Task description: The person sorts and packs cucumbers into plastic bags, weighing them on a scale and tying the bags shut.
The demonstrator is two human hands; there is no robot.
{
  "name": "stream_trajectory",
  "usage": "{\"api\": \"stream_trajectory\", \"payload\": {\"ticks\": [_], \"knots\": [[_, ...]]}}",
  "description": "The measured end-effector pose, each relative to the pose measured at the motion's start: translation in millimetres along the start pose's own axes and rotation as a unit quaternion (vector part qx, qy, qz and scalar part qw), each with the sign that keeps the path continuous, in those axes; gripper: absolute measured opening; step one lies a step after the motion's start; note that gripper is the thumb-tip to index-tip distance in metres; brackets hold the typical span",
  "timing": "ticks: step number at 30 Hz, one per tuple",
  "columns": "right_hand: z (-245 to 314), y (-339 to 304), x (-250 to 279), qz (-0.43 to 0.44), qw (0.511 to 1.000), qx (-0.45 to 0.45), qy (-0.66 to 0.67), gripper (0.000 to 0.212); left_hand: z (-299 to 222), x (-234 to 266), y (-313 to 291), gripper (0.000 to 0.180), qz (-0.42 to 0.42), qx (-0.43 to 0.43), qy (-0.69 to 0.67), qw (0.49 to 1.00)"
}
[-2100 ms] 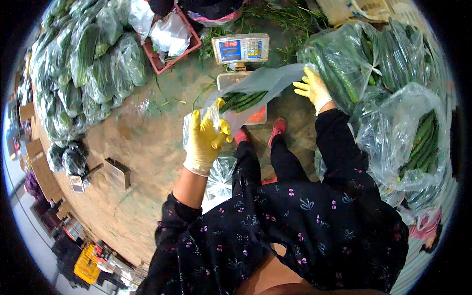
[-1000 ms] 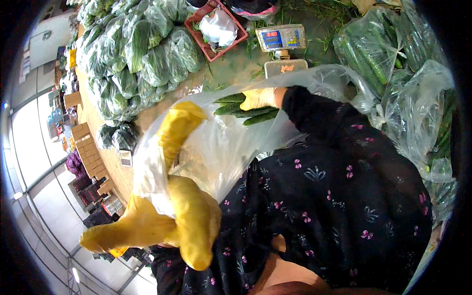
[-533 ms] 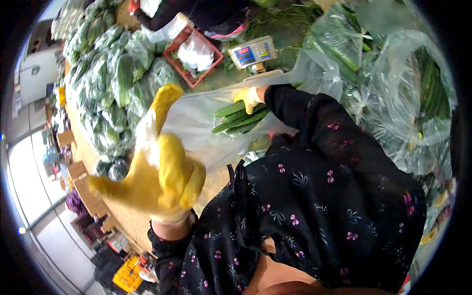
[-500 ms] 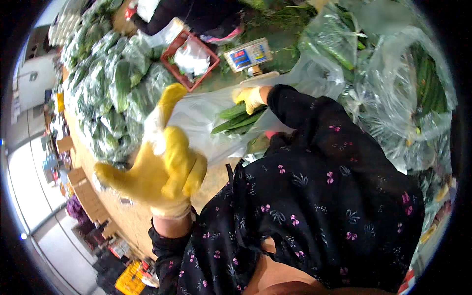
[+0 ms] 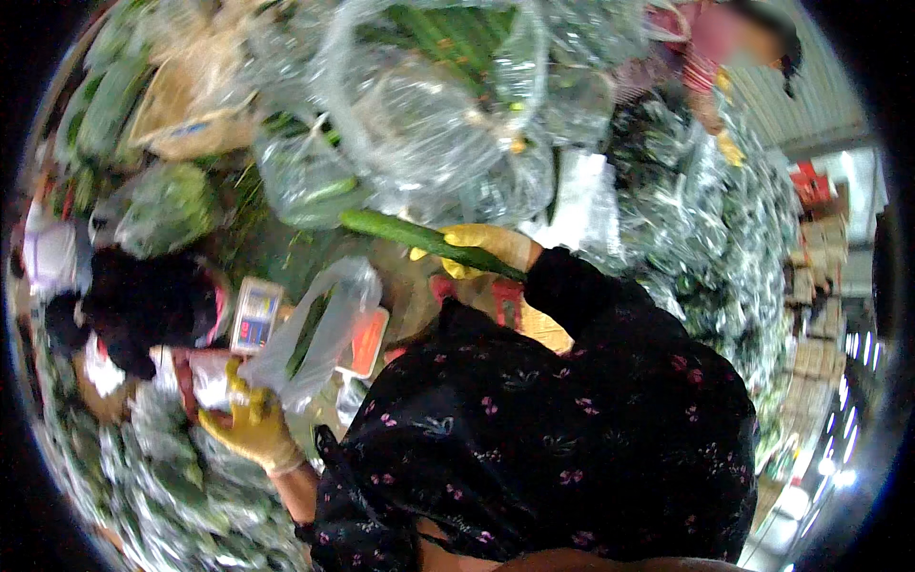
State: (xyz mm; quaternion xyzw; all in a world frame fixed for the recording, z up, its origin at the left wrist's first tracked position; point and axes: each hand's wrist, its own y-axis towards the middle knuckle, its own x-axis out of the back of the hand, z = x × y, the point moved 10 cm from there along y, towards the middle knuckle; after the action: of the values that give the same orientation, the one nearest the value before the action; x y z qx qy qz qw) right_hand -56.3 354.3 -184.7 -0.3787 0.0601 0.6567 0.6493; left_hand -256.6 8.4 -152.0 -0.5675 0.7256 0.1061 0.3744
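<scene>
- Right hand (image 5: 488, 250), yellow-gloved, fingers clamped around a long green cucumber (image 5: 431, 242); cucumber held aloft, slanting from upper left down to lower right, tip pointing toward the piled bags.
- Left hand (image 5: 250, 427), yellow-gloved, fingers pinched together on the rim of a clear plastic bag (image 5: 316, 329); bag hanging open-mouthed toward the cucumber, green vegetables visible inside.
- Cucumber and clear plastic bag apart, not touching; dark floral sleeve (image 5: 581, 296) between.
- Weighing scale (image 5: 255, 315) with lit display just left of the bag; orange-red platform edge (image 5: 367, 341) showing right behind the bag, partly hidden by it.
- Large clear bags of green vegetables (image 5: 429, 105) heaped above the right hand, crowding the top of the view.
- More bagged greens (image 5: 696, 219) stacked to the right, and further packed bags (image 5: 162, 496) at lower left beneath the left hand.
- Another person in dark clothing (image 5: 143, 300) at the left edge, near the scale.
- Second person (image 5: 705, 57) at upper right, behind the stacked bags; details blurred.
</scene>
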Motion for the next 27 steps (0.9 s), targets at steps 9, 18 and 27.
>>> {"api": "stream_trajectory", "payload": {"ticks": [9, 18, 27], "knots": [[-12.1, -232.0, 183.7, -0.369, 0.916, 0.126, 0.094, 0.048, 97.3, 52.7, 21.1, 0.080, -0.081, 0.136, -0.082, 0.984], [-13.5, -244.7, 340.0, -0.677, 0.701, -0.097, -0.202, 0.063, 147.8, 143.0, 16.0, 0.059, -0.265, 0.175, 0.001, 0.948], [213.7, -85.6, 188.1, -0.308, 0.891, 0.201, -0.266, 0.030, 172.4, 142.0, 0.3, 0.052, -0.279, 0.144, -0.006, 0.949]]}}
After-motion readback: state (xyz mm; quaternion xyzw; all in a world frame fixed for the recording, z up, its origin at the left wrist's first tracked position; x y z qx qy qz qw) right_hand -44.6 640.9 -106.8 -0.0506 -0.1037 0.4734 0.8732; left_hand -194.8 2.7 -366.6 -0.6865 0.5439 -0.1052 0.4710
